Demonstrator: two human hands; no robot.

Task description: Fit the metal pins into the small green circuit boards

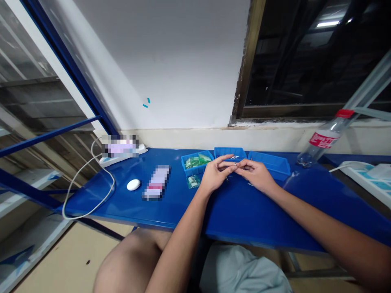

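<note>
My left hand [216, 174] and my right hand [255, 174] meet over the blue table, fingertips pinched together. Between them is a small silvery piece [235, 163], too small to name, and both hands appear closed on it. Just behind, a middle blue bin [224, 151] contains thin silvery pieces, partly hidden by my left fingers. To the left stands a blue bin [185, 166] with several green-and-clear packets [197, 161]. One small clear packet [193, 182] lies in front of it. Beside my right hand is another blue bin [279, 166]. A few thin pieces lie on the table under my hands.
On the blue table [171, 215], a blurred-out phone-like object [157, 183] and a white rounded case [133, 184] lie left. A white power strip [124, 158] with a looping cable [88, 217] sits farther back. At right stand a plastic bottle [324, 140] and a white-and-blue tray [366, 181].
</note>
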